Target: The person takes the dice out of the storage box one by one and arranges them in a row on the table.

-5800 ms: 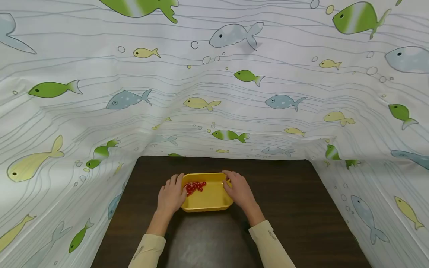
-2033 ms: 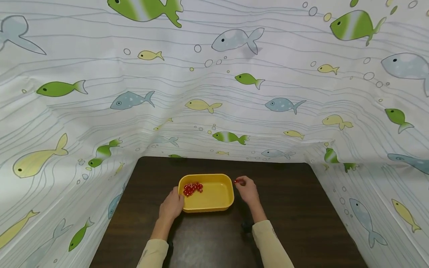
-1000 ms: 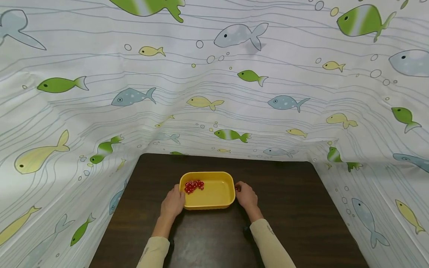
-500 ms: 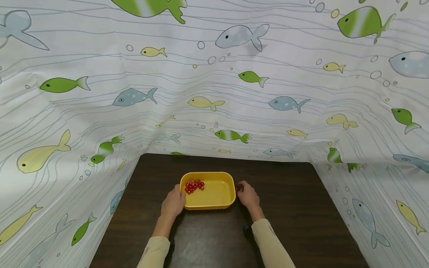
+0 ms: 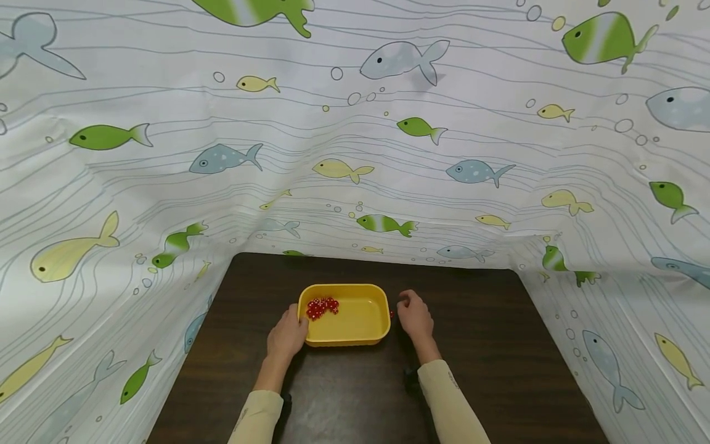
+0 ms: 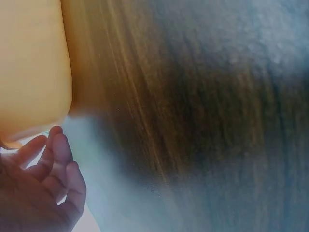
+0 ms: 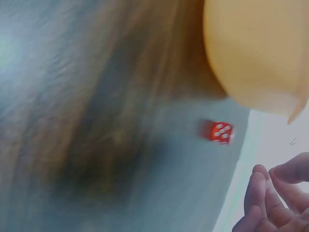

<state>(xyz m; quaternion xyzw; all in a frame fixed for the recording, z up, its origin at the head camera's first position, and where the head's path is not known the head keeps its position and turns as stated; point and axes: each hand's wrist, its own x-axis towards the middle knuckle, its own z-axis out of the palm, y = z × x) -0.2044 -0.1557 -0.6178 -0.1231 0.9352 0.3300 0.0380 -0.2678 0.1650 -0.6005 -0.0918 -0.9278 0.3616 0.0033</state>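
A yellow plastic tray sits on the dark table, with a cluster of red dice heaped in its left part. My left hand grips the tray's left side, thumb over the rim; the left wrist view has its fingers at the tray's outer wall. Just outside the tray's right wall lies a single red die with white pips. To the right of that die is my right hand, raised with loosely bent fingers; the right wrist view has nothing between thumb and fingertips.
Dark wood-grain tabletop extends around the tray. A white sheet printed with green, yellow and blue fish hangs around the back and sides of the table.
My right hand held both sides of the tray with the left earlier, then pinched a die beside its right wall. It has let go of the die and drawn up and right. My left hand stays.
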